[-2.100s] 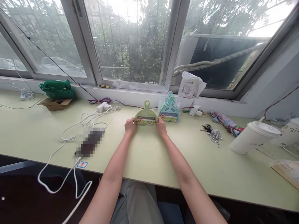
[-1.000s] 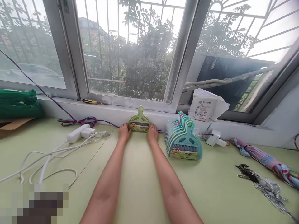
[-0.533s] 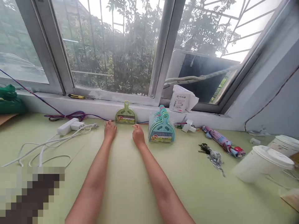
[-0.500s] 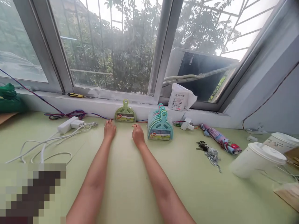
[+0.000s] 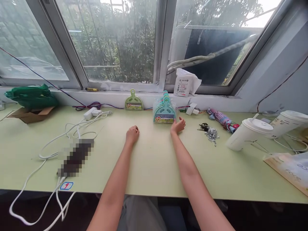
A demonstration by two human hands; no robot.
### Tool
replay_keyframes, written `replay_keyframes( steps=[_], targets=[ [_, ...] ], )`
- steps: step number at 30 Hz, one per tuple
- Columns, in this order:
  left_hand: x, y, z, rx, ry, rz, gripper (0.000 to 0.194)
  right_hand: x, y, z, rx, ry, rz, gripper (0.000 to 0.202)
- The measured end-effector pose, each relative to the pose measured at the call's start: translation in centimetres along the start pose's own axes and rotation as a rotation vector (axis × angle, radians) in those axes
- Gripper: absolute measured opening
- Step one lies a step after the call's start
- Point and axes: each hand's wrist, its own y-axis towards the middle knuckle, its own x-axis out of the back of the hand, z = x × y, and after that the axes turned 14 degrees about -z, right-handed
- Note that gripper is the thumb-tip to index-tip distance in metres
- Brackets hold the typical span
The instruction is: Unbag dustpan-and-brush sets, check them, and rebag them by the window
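A small olive-green dustpan-and-brush set (image 5: 133, 104) with a printed label leans upright against the window ledge. To its right, a row of turquoise dustpan-and-brush sets (image 5: 165, 110), several deep and in clear wrapping, stands on the table. My right hand (image 5: 178, 125) is at the lower right corner of the front set, fingers apart and slightly bent; whether it touches the set I cannot tell. My left hand (image 5: 132, 134) rests on the tabletop in front of the olive-green set, apart from it, with its fingers curled in and nothing visible in them.
White cables and a power adapter (image 5: 90, 113) lie to the left, near a pixelated dark item (image 5: 77, 158). A green bag (image 5: 31, 96) sits in a cardboard box behind. On the right are keys (image 5: 210, 133), a folded umbrella (image 5: 222, 120) and a white cup (image 5: 250, 134).
My left hand has drawn back from the olive-green set. My right hand has moved right to the turquoise row. The view has tilted down, showing the table's front edge.
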Motion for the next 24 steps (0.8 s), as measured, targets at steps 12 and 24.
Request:
replay_keyframes(
  steps=[12, 24],
  targets=[
    [0.0, 1.3, 1.2, 0.321, -0.349, 0.04, 0.018, -2.0, 2.3, -2.3, -0.123, 0.158, 0.207, 0.007],
    [1.4, -2.0, -4.2, 0.367, -1.224, 0.501, 0.06, 3.8, -3.7, -2.6, -0.273, 0.29, 0.356, 0.012]
  ],
)
